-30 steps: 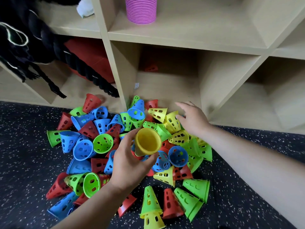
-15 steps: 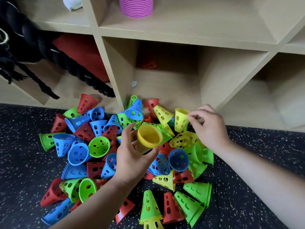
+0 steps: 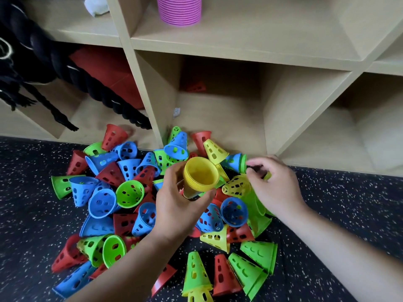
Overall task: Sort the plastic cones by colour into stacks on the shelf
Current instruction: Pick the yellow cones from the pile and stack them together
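Note:
A loose pile of perforated plastic cones (image 3: 130,192) in red, blue, green and yellow lies on the dark floor in front of a wooden shelf (image 3: 148,101). My left hand (image 3: 174,210) grips a nested stack of yellow cones (image 3: 199,176) above the pile's middle, mouth tilted up. My right hand (image 3: 272,186) hovers just right of the stack with curled fingers, over a yellow cone (image 3: 236,188) lying on its side. A sliver of yellow shows under its fingers; whether they hold anything is unclear. One red cone (image 3: 196,87) sits deep in the middle lower cubby.
A stack of pink cones (image 3: 178,12) stands on the upper shelf. Thick black rope (image 3: 65,62) and a red pad (image 3: 104,70) fill the left cubby. The lower right cubby (image 3: 349,131) holds nothing. Speckled black floor (image 3: 327,203) surrounds the pile.
My right hand picked up a yellow cone near the shelf edge, and that cone is gone from its spot. The hand has shifted down and right. The yellow stack in my left hand has risen slightly.

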The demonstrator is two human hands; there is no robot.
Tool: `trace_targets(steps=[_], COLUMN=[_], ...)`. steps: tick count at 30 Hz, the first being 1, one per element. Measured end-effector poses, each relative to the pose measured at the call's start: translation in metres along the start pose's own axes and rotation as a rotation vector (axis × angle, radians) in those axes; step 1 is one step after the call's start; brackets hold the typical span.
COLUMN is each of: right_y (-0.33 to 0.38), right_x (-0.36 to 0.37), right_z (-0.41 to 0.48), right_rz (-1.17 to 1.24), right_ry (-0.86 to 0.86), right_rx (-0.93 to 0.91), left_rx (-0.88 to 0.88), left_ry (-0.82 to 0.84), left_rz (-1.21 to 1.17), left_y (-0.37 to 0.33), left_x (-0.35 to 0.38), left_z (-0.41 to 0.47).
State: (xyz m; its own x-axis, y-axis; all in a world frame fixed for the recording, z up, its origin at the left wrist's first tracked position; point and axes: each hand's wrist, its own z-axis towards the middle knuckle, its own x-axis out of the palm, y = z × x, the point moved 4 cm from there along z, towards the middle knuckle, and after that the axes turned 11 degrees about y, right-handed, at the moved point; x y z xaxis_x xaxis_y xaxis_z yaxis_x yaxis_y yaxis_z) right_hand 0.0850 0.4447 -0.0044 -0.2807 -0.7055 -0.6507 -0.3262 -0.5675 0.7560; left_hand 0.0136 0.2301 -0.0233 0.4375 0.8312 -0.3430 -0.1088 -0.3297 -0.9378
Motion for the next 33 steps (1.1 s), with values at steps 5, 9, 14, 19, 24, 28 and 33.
trace_targets(steps=[5, 9, 14, 19, 24, 28, 33], right_y=[-0.055, -0.053, -0.048, -0.015, 0.056, 0.075, 0.056], right_x=[0.019, 0.038, 0.046, 0.025, -0.019, -0.005, -0.006], right_z=[0.022, 0.026, 0.023, -0.003, -0.043, -0.061, -0.069], right_rz=[-0.442, -0.496, -0.213, 0.127, 0.125, -0.122, -0.028], right_ry=[0.263, 0.314, 0.271, 0.048, -0.142, 0.018, 0.056], right_rx=[0.37, 0.416, 0.382, 0.205, -0.264, -0.537, -0.509], left_rx=[-0.008, 0.003, 0.007, -0.008, 0.01, 0.033, 0.058], left_ry=[0.007, 0.017, 0.007, 0.017, 0.014, 0.014, 0.04], left_rz=[0.012, 0.017, 0.029, 0.042, 0.03, 0.022, 0.019], left_y=[0.003, 0.002, 0.005, 0.011, 0.008, -0.001, -0.008], left_x=[-0.006, -0.007, -0.011, -0.013, -0.008, 0.0, 0.007], left_z=[-0.005, -0.009, -0.012, -0.012, -0.018, -0.024, -0.034])
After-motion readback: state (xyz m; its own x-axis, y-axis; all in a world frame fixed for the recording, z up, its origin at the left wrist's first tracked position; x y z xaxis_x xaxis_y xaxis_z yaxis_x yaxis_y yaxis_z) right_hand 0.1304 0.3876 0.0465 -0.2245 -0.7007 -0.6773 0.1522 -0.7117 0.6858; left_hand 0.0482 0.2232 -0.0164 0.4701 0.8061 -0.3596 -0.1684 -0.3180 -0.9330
